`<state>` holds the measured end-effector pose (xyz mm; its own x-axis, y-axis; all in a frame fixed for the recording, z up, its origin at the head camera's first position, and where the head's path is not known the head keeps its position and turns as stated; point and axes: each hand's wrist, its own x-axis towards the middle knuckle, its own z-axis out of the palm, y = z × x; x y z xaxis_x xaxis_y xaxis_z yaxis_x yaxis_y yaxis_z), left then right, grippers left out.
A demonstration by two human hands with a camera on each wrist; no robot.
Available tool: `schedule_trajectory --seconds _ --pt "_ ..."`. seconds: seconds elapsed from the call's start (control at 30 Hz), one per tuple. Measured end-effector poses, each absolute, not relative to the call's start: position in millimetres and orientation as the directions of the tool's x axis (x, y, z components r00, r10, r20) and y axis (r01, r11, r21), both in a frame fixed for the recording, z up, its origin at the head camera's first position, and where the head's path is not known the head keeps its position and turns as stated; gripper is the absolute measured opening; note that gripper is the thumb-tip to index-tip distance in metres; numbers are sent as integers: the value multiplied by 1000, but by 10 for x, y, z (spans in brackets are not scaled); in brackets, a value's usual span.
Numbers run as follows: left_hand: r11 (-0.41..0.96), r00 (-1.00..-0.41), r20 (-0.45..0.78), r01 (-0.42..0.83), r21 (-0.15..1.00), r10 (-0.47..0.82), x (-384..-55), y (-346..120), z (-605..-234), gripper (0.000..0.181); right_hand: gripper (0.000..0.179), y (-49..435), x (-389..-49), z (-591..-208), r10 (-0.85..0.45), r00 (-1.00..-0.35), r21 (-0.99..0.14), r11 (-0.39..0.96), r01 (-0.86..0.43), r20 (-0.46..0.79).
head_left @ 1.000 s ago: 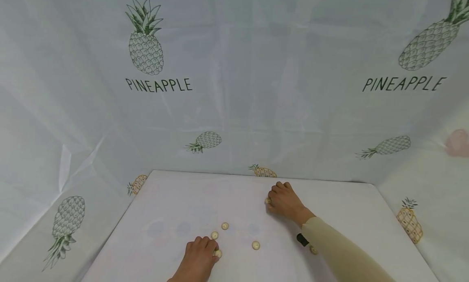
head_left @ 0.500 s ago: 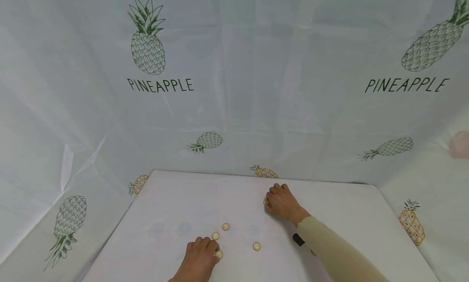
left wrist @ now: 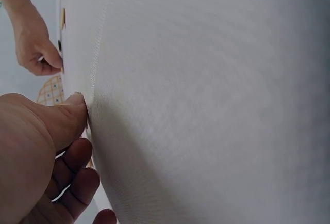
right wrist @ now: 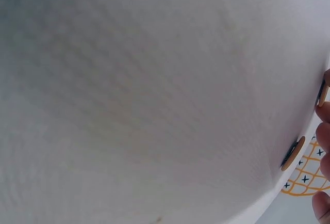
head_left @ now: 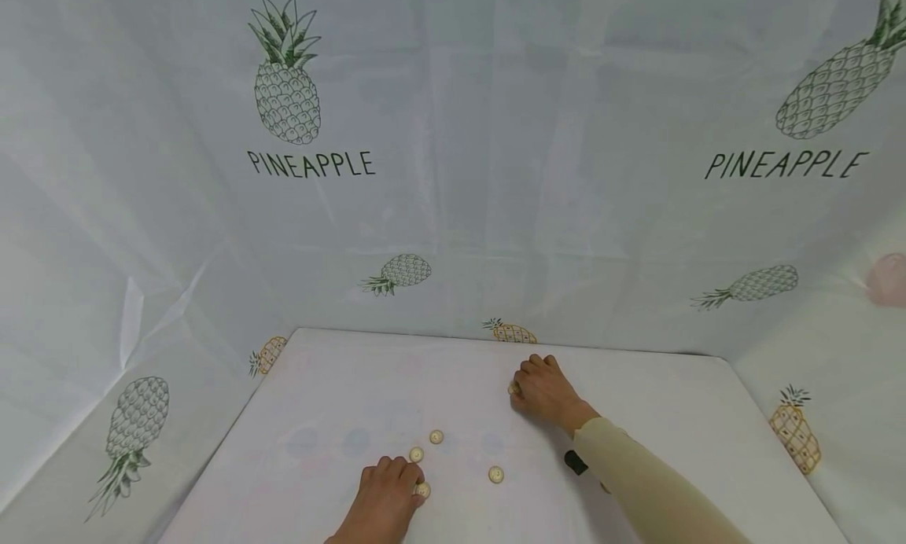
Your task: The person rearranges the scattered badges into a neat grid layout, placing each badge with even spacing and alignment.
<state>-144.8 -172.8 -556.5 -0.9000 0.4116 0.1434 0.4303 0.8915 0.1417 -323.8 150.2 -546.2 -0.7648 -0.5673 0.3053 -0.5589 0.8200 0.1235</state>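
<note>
In the head view, my left hand point(head_left: 382, 497) pinches a small round pale wooden disc point(head_left: 422, 490) with a mark on its face, low over the white board. My right hand point(head_left: 543, 391) reaches farther back and pinches another disc point(head_left: 513, 387) between thumb and finger. In the left wrist view, the left thumb point(left wrist: 69, 115) presses close to the surface and hides its disc, while the other fingers hang curled. At the right edge of the right wrist view, fingertips point(right wrist: 323, 136) show beside a disc point(right wrist: 323, 94) seen edge-on.
Loose discs lie between the hands: one disc point(head_left: 416, 454) just beyond the left fingers, a second disc point(head_left: 436, 436) behind it, a third disc point(head_left: 496, 474) to the right. The right sleeve point(head_left: 637, 481) mostly covers another. A pineapple-print cloth point(head_left: 453, 214) surrounds the white board point(head_left: 340, 395).
The right hand has shifted slightly left with its disc, and its sleeve now covers more of the disc beneath the forearm. The left hand has stayed in place.
</note>
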Motion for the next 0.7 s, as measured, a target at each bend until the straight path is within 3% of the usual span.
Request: schedule_trajectory --seconds 0.13,0.47,0.7 --pt "890 -893 154 441 117 423 -1442 -1732 -5563 30 22 1503 -3234 -5458 -566 -770 117 821 -558 294" --pt "893 -910 134 411 184 392 -1435 -1741 -5542 28 27 1479 -3214 -5431 -562 -771 117 823 -555 300" --pt "875 -869 167 480 58 466 -1439 -1756 -5539 29 25 1477 -3208 -5392 -563 -775 126 824 -552 288"
